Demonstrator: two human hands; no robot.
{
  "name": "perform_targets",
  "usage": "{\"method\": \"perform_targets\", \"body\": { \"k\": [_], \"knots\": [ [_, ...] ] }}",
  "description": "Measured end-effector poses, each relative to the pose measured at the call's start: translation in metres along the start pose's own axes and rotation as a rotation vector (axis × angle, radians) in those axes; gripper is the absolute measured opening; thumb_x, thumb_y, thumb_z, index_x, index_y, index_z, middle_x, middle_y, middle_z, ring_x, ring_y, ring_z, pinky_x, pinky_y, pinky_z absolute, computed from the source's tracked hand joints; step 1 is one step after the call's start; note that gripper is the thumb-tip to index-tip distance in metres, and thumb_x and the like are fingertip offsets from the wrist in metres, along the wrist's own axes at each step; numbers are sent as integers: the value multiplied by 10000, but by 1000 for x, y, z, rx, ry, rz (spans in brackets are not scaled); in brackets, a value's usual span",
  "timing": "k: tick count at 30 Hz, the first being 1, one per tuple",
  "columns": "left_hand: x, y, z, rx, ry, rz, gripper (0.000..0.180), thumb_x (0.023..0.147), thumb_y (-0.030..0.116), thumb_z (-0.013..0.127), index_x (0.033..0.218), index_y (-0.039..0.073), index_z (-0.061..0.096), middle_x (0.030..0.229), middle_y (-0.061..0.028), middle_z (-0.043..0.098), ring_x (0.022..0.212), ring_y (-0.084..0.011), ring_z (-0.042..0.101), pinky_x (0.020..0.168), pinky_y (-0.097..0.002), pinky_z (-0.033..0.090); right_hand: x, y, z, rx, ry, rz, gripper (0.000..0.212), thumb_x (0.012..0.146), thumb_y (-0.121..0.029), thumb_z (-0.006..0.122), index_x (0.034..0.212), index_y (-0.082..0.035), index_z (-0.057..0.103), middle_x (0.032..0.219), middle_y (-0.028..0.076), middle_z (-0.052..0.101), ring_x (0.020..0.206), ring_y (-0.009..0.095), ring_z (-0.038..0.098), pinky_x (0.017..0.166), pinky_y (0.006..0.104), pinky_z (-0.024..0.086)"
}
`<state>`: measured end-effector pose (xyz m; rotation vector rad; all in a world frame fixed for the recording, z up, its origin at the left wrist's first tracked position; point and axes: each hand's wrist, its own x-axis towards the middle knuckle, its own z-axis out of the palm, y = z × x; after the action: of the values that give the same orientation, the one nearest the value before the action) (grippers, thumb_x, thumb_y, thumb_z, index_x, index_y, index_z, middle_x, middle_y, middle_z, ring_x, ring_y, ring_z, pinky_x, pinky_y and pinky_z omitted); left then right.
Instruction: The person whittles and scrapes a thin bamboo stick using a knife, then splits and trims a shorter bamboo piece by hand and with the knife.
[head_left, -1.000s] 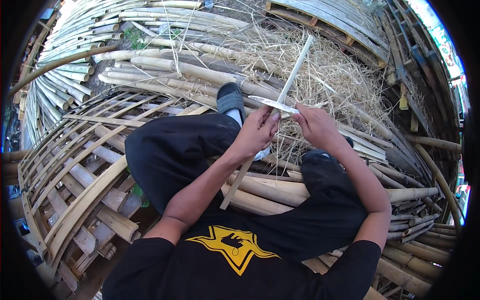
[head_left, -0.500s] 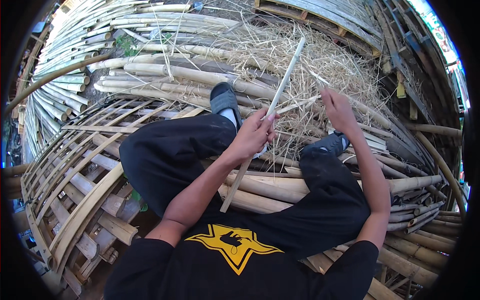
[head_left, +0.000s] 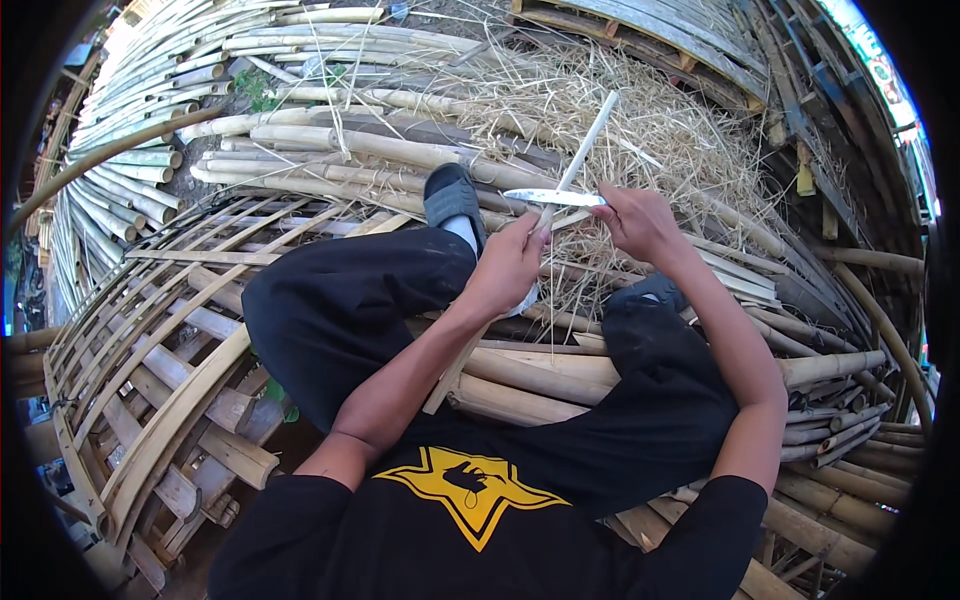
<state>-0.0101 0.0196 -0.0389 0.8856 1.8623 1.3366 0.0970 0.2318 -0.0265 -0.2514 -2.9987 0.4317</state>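
My left hand is closed around a long, pale bamboo strip that slants up and away to the right. Its lower end shows below my left forearm, near my lap. My right hand grips a knife, whose handle is hidden in the fingers. The bright blade points left and lies across the strip, just beyond my left fingers. A thin pale sliver shows below the blade, between the two hands; whether it is joined to the strip I cannot tell.
Shavings are heaped ahead of my feet. Bamboo poles lie beyond and under my legs, with more stacked at far left. A slatted bamboo frame stands at left. Wooden pallets sit at the back right, and poles lie at right.
My right hand has swung left toward my left hand, and the knife blade now shows flat across the strip. The strip's far end has dipped slightly lower and to the right.
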Motion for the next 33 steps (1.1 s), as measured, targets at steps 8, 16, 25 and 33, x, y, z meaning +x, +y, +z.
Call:
{"method": "perform_targets", "body": {
  "k": [8,16,25,33],
  "knots": [
    [-15,6,-19,-316,-105,-125,206,1008,211,422,944,30,496,597,21,385,498,-60,324,448,-241,273,-64,185,-73,-314,329,966,460,991,-370,316,957,-14,605,910,247,643,877,429,614,756,524,468],
    [-11,8,-13,-358,-117,-122,213,1034,243,369,1001,60,473,555,73,299,397,-13,217,349,-203,188,-18,47,-29,807,147,604,410,977,-414,450,875,-34,565,557,-14,398,462,79,389,435,275,308],
    [-16,15,-5,-546,-453,-251,266,1028,296,371,1028,48,469,581,12,444,371,-46,389,349,-205,358,15,-42,-22,1367,136,730,274,944,-322,581,849,-72,519,550,-89,310,404,20,273,360,209,220],
    [-3,11,-4,-606,-291,-187,257,1027,266,385,1059,35,494,568,30,404,340,-35,318,304,-202,268,13,-68,-20,1340,-99,693,321,951,-336,563,794,-65,495,558,-55,384,427,40,349,383,238,276]
  ]
}}
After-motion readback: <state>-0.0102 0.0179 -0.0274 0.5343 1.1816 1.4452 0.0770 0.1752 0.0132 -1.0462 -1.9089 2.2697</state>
